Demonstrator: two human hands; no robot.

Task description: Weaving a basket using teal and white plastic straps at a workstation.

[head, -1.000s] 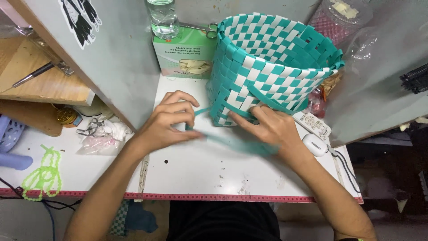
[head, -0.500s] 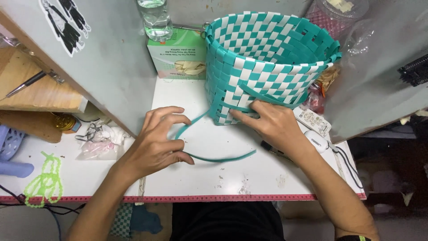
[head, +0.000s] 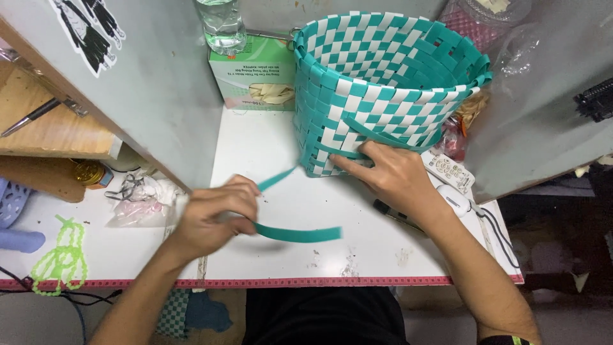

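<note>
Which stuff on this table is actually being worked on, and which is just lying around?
In use: woven teal-and-white basket, loose teal strip, left hand pulling it, right hand steadying the basket.

Lying about: green box, water bottle, remote control, plastic bag.

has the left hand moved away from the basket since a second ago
Yes. The left hand has drawn the teal strip toward the table's near edge, away from the woven basket.

Left hand (head: 214,217) fingers curled closed, right hand (head: 393,176) flat, fingers extended
</note>
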